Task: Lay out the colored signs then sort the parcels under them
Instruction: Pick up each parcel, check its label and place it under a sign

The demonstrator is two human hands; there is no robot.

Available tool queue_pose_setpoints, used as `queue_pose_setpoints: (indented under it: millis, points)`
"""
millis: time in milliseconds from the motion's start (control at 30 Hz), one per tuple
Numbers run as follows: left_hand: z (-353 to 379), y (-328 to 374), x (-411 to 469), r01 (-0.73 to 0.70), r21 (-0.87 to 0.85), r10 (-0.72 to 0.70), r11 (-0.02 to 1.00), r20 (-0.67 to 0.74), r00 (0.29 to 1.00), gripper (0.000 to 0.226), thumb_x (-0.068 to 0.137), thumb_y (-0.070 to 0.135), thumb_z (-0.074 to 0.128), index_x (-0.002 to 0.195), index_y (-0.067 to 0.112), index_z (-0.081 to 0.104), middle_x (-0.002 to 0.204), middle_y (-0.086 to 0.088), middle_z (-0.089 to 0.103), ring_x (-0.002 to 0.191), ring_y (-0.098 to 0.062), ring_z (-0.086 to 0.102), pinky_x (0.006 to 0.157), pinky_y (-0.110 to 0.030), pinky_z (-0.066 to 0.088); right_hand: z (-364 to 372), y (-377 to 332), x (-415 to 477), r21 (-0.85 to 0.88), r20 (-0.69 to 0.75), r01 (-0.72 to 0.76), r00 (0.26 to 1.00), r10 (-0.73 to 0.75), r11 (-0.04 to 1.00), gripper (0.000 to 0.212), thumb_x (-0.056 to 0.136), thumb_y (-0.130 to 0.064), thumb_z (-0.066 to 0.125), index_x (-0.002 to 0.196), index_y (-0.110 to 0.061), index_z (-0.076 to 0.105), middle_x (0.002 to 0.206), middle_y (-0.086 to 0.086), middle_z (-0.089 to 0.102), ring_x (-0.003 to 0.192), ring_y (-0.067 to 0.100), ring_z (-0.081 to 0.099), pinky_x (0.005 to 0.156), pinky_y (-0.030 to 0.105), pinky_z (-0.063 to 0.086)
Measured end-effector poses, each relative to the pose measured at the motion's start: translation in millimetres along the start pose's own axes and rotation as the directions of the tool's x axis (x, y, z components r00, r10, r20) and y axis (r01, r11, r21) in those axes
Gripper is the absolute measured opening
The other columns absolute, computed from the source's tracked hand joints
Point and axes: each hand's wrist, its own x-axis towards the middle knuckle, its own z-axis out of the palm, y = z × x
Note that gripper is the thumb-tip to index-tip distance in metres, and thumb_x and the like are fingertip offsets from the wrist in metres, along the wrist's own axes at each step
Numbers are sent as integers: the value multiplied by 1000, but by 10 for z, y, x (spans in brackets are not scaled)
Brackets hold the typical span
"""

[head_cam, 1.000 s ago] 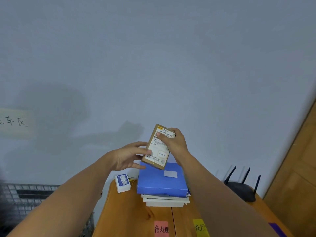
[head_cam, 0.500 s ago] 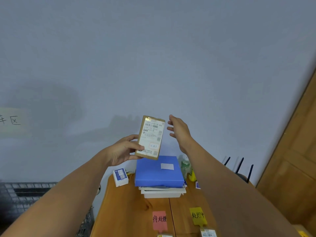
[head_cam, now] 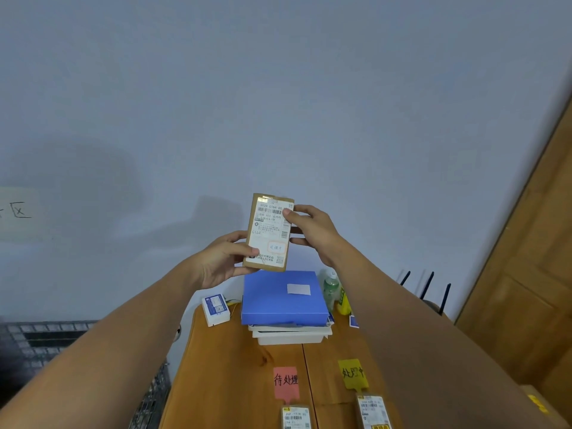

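We pinch the small parcel (head_cam: 270,233) upright with our left hand (head_cam: 223,261) low and right hand (head_cam: 312,231) high; it seems light, stiff, best gripped by its edges

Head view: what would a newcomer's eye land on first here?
A brown parcel held up against the wall, the left hand at its lower edge and the right hand at its upper corner. Beneath it a blue box tops a stack, with a pink sign and a yellow sign nearer on the wooden table.
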Motion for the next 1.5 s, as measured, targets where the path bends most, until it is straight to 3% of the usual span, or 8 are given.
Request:
queue_pose_setpoints:
  millis: [400,567,667,933,1033,1167,1367,1500]
  points:
    - [307,-195,210,-60,20,61,998,-50,997,52,85,11,78,132,24,59,118,-12,76,111,-29,73,83,-41,62,-273,169,-246,33,-147,-35,988,40,999,39,90,-32,76,121,-14,60,102,5,76,83,14,76,72,29,64]
    - [854,-560,376,-89,-45,88,995,-25,996,56,88,9,77,137,28,56,114,-13,77,105,-28,75,79,-48,63,-738,457,-560,5,-298,-108,949,104,994,27,94,-31,71,110,-11,62,115,7,70,106,21,69,86,39,62]
    - [1248,-807,450,-47,-30,47,998,9,999,58,90,8,74,142,28,54,118,-9,77,108,-28,74,83,-53,62,-1060,644,-836,-52,-286,-181,945,159,982,21,96,-24,67,114,-14,63,114,5,73,103,16,70,76,32,63]
    - [2308,-1156,518,16,179,-12,984,-24,1000,58,93,5,69,146,21,53,121,-2,75,105,-25,74,74,-43,65,-1989,961,-1356,-49,-278,-296,921,272,954,33,98,-9,61,130,-14,56,123,10,70,111,26,69,90,49,60]
    - [2691,-1359,520,50,211,-33,976,-82,996,56,93,2,67,146,17,53,122,-6,74,107,-27,73,84,-48,63,-2380,1112,-1467,-65,-220,-289,938,269,955,28,97,-10,63,124,-18,58,120,7,71,107,24,71,88,47,61]
    - [3201,-1673,441,94,183,-60,979,-187,981,45,94,-3,62,137,12,60,119,-7,75,102,-22,73,69,-38,63,-2816,1378,-1601,-111,-144,-290,951,273,951,32,95,-11,65,126,-18,61,121,5,71,104,20,71,83,46,63]
    - [3801,-1994,310,129,176,-70,976,-308,949,45,91,-4,60,128,22,65,117,-1,75,106,-26,71,83,-51,62,-3263,1651,-1876,-108,-66,-346,938,341,932,33,97,-11,64,128,-20,60,118,5,73,100,19,72,79,43,64]
    - [3994,-2186,136,197,191,-112,962,-380,918,39,92,4,61,126,23,64,114,0,75,102,-27,71,72,-44,62,-3308,1812,-2070,-158,-13,-377,925,380,913,43,97,-13,63,139,-21,55,121,3,72,101,16,69,80,44,62]
